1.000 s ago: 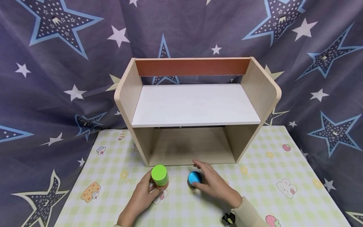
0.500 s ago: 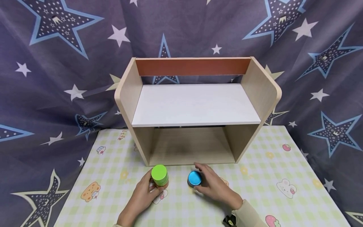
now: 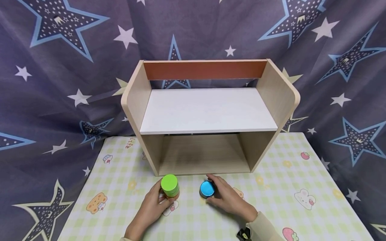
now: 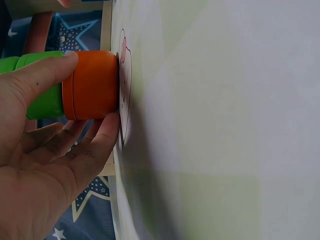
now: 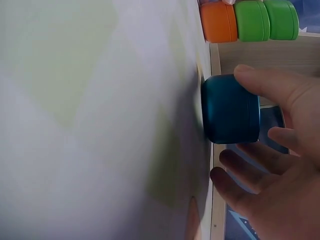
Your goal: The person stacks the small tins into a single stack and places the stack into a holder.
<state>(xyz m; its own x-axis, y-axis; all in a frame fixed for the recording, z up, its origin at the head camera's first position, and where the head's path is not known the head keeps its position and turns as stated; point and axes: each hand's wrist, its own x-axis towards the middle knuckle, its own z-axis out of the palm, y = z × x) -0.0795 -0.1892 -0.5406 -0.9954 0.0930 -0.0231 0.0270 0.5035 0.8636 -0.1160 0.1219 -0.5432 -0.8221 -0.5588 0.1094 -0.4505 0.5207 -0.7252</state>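
In the head view my left hand [image 3: 153, 205] holds a stack of small round tins from the left. A green tin [image 3: 170, 183] tops the stack. The right wrist view shows a second green tin [image 5: 252, 21] under it and an orange tin [image 5: 218, 22] at the bottom, standing on the cloth. My left thumb lies along the orange and green tins, with the fingers curled round the other side. To the right, a blue tin [image 3: 207, 189] stands on the cloth. My right hand [image 3: 227, 197] surrounds it loosely: the thumb touches its side, and the fingers appear slightly apart from it.
A two-level wooden shelf [image 3: 208, 112] with a white upper board stands behind the tins, its front edge close to the hands. A checked cloth [image 3: 120, 180] covers the table. A dark curtain with stars [image 3: 99, 67] hangs behind.
My right thumb has shifted from over the blue tin's top to its near side, and the fingers have drawn slightly nearer. The left hand and its stack have stayed put.
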